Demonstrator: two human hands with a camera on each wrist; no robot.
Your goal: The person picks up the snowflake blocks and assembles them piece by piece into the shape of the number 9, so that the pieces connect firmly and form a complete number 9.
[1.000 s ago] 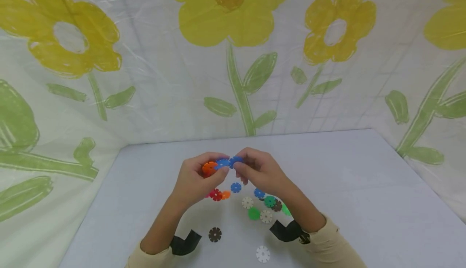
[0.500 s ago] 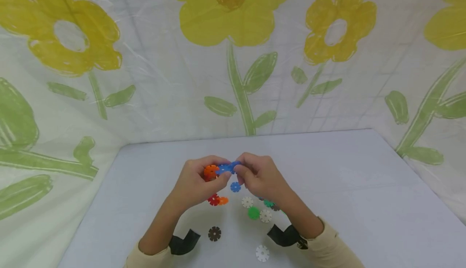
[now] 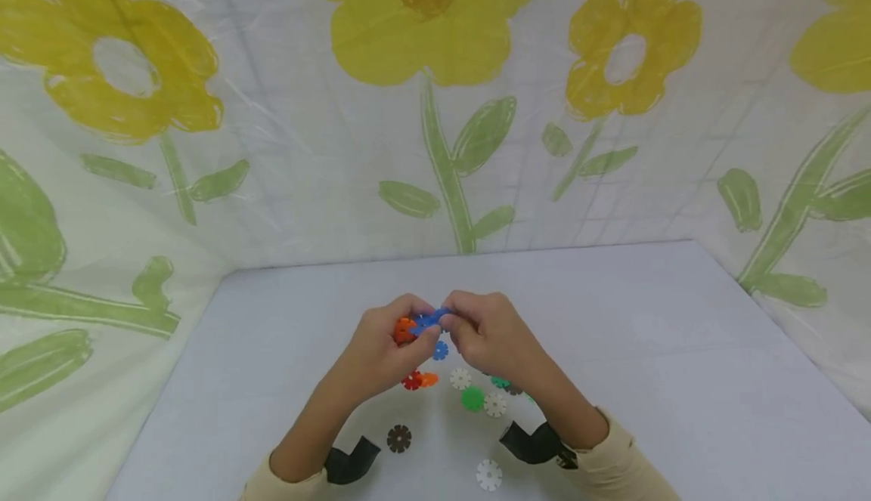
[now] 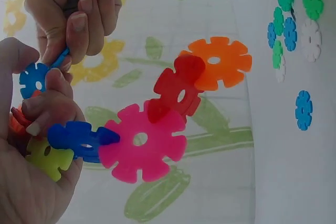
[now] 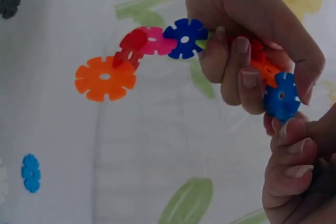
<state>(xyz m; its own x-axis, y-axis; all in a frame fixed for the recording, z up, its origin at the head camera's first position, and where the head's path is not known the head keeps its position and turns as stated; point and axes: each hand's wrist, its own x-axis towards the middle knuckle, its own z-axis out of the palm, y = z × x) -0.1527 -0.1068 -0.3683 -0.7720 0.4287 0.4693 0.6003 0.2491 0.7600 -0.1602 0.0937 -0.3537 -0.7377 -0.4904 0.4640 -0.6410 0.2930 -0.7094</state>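
Note:
My left hand (image 3: 384, 350) grips a chain of interlocked notched plastic discs above the table. In the left wrist view, an orange disc (image 4: 226, 69), a red one (image 4: 173, 95), a pink one (image 4: 131, 156) and a dark blue one (image 4: 71, 137) hang out past the fingers; a yellow-green disc (image 4: 55, 165) lies against the palm. At the other end, a blue disc (image 5: 283, 90) shows by the left thumb. My right hand (image 3: 493, 335) pinches another blue disc (image 4: 62, 59), seen nearly edge-on and touching that one. Its fingertips hide most of it, so I cannot tell how deep the slots fit.
Loose discs lie on the white table (image 3: 612, 320) below the hands: a blue disc (image 3: 441, 351), a green disc (image 3: 472, 399), a brown disc (image 3: 399, 439), a white disc (image 3: 489, 475) and several more near the right forearm. A flower-printed curtain (image 3: 306, 168) stands behind.
Both hands have come slightly lower and nearer the body, with the chain. The right hand's blue disc has turned from facing up to more edge-on, closer against the left hand's blue disc.

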